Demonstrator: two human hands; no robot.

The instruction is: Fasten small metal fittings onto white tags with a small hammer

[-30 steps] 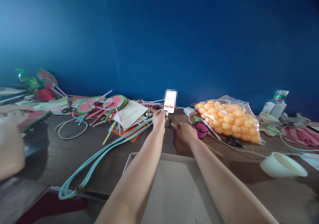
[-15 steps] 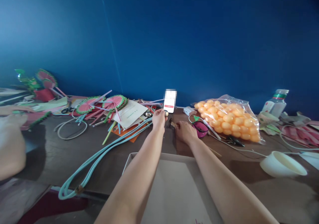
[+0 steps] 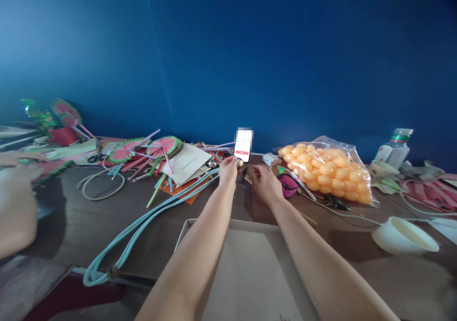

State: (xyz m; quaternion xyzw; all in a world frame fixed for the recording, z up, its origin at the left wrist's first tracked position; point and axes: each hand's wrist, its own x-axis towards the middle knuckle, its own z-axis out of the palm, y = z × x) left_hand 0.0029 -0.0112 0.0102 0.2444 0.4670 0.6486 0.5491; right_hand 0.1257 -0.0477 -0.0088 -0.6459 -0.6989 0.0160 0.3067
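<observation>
My left hand (image 3: 227, 170) is closed, its fingertips pinching a shiny round metal piece (image 3: 240, 162) that looks like a bell. Light blue cords (image 3: 143, 220) run from beside this hand toward the lower left in a long loop. To its right, my right hand (image 3: 264, 183) has its fingers curled around what looks like the wooden handle of a small hammer (image 3: 249, 180); the tool is mostly hidden and its dark head is hard to make out. Just behind my left hand, a phone (image 3: 242, 150) with a lit screen leans upright against the blue wall.
Close to my right hand lie a purple round pouch (image 3: 287, 186) and a clear bag of orange balls (image 3: 328, 171). Pink and green paper fans (image 3: 166, 147) lie left. An open box (image 3: 246, 264) sits under my forearms. Another person's arm (image 3: 16, 207) is at far left.
My right hand has shifted slightly, its fingers rising and curling differently over the handle. My left hand and the metal piece have barely moved. The other person's hand at left moved a little.
</observation>
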